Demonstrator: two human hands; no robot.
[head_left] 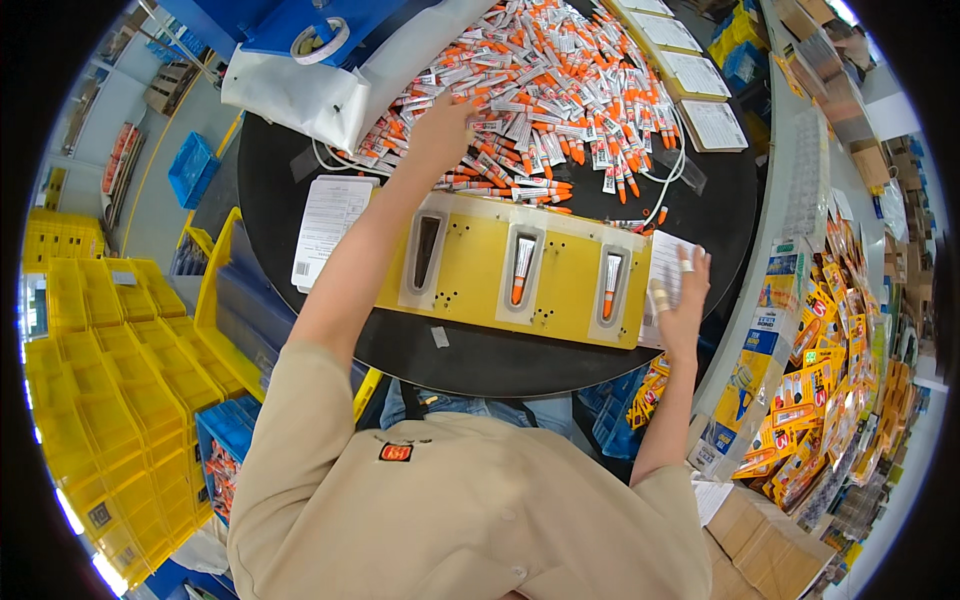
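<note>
Spread open, the left hand [440,130] rested on the far tube pile [540,90]; the right hand [683,295] touched a card [665,270]. Tray [470,290] tubes [522,268] lay near-to-far, orange caps near.

**A packed workshop around a round black table**

We see a round black table [480,365] in the middle. Stacked yellow plastic crates [110,380] fill the left side on a grey floor [160,215], with a blue crate [192,168] beyond. Cardboard boxes [765,545] sit at lower right beside a long pale bench [800,150].
</note>
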